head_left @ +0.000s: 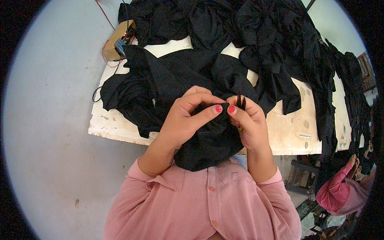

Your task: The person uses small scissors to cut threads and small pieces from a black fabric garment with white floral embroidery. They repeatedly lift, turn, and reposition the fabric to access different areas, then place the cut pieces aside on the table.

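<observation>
A black cloth garment [208, 148] is bunched up in front of my chest and hangs over the table's near edge. The thumb and fingers of my left hand [182, 116] pinch a fold of it. Close beside them, my right hand [253, 122] pinches the same stretch of cloth between thumb and forefinger. A pair of dark thread snips [241, 102] is tucked in my right hand, its pointed blades sticking up past the fingers. Most of the snips' handle is hidden in the palm.
The worn pale table [286, 138] carries heaps of black cloth [272, 52] across its far side and right. At the back left corner sits a cardboard-coloured box [119, 42] with wires. To the lower right is another person in a pink sleeve [337, 186].
</observation>
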`<state>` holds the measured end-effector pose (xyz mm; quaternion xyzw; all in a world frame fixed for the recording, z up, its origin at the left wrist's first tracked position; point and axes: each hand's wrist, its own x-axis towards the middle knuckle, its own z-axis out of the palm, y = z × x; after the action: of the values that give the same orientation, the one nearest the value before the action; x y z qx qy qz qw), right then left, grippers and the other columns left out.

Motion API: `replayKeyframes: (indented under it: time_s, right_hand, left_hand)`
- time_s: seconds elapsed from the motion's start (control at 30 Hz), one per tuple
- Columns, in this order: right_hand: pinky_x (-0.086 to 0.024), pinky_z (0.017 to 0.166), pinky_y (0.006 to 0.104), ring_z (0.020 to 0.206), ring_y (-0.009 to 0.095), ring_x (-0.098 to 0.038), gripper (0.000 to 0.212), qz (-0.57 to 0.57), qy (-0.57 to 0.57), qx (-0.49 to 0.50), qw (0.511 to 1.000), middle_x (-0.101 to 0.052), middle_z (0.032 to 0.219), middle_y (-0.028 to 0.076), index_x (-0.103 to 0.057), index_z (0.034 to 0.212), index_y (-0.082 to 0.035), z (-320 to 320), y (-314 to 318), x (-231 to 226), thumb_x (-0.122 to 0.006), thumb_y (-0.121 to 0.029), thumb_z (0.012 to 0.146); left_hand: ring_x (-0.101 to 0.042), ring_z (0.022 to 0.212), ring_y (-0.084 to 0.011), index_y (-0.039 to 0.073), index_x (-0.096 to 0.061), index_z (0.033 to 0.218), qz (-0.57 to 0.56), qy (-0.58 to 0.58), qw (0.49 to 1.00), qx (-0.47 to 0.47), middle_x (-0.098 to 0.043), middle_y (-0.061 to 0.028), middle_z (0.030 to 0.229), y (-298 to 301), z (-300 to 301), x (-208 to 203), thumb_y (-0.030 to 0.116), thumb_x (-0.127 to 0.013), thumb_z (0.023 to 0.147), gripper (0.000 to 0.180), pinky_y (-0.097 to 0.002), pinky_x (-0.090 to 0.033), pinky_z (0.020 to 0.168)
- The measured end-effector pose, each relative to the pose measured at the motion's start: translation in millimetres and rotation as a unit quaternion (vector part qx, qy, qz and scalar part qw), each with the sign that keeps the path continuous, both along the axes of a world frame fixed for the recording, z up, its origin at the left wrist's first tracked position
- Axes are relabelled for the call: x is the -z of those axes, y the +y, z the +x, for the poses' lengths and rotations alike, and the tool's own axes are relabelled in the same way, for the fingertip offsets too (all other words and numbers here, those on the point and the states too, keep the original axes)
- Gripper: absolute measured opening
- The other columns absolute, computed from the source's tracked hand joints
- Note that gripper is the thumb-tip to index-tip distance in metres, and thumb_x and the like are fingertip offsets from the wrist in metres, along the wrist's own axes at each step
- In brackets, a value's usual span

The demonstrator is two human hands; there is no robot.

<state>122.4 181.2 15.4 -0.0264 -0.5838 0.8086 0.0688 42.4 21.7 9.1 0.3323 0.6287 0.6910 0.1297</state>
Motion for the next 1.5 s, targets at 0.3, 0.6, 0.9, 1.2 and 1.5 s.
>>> replayKeyframes:
  time_s: [0.3, 0.6, 0.9, 1.2, 1.5]
  right_hand:
    - [-0.046, 0.069, 0.027, 0.071, 0.023, -0.056, 0.039, 0.447, 0.165, 0.165, 0.863, -0.056, 0.086, 0.009, -0.052, 0.126, -0.001, 0.6, 0.5, -6.1, -0.058, -0.019, 0.092]
    - [-0.052, 0.064, 0.0344, 0.074, 0.027, -0.065, 0.028, 0.576, 0.164, 0.16, 0.785, -0.067, 0.087, 0.013, -0.066, 0.108, -0.004, 9.2, 0.0, -18.6, -0.067, -0.014, 0.081]
    - [-0.051, 0.063, 0.034, 0.072, 0.028, -0.064, 0.023, 0.567, 0.17, 0.145, 0.793, -0.066, 0.084, 0.013, -0.065, 0.104, -0.004, 5.8, 1.6, -19.6, -0.065, -0.012, 0.083]
    - [-0.045, 0.067, 0.0296, 0.072, 0.024, -0.057, 0.031, 0.45, 0.175, 0.169, 0.859, -0.056, 0.08, 0.011, -0.06, 0.113, -0.002, 2.3, 12.8, -15.4, -0.064, -0.014, 0.085]
    - [-0.043, 0.067, 0.0262, 0.073, 0.021, -0.054, 0.042, 0.473, 0.216, 0.158, 0.839, -0.055, 0.084, 0.01, -0.053, 0.126, 0.001, -0.3, 0.7, -16.5, -0.06, -0.011, 0.087]
  left_hand:
    - [-0.052, 0.083, -0.005, 0.003, -0.058, 0.095, -0.024, -0.055, 0.998, -0.022, -0.057, 0.0028, 0.088, -0.3, 3.0, -3.5, 0.009, -0.064, 0.088, 0.011, -0.0204, -0.041, 0.075]
    - [-0.055, 0.079, -0.0112, 0.001, -0.062, 0.095, -0.038, 0.042, 0.997, -0.056, -0.057, -0.0042, 0.085, 2.9, 2.2, 0.8, 0.008, -0.066, 0.085, 0.013, -0.0226, -0.044, 0.074]
    - [-0.054, 0.079, -0.0103, 0.001, -0.061, 0.096, -0.043, 0.028, 0.997, -0.048, -0.056, -0.0032, 0.085, 0.4, 3.4, -1.7, 0.01, -0.064, 0.086, 0.014, -0.0222, -0.043, 0.073]
    - [-0.053, 0.087, -0.0062, 0.006, -0.058, 0.103, 0.032, -0.156, 0.987, -0.001, -0.058, 0.0009, 0.094, 0.2, 4.7, -3.7, 0.012, -0.056, 0.093, 0.012, -0.0202, -0.04, 0.08]
    - [-0.057, 0.093, -0.0106, 0.005, -0.057, 0.107, 0.076, -0.268, 0.959, 0.052, -0.062, -0.0037, 0.098, -0.8, 3.8, -4.3, 0.016, -0.052, 0.094, 0.017, -0.0232, -0.042, 0.086]
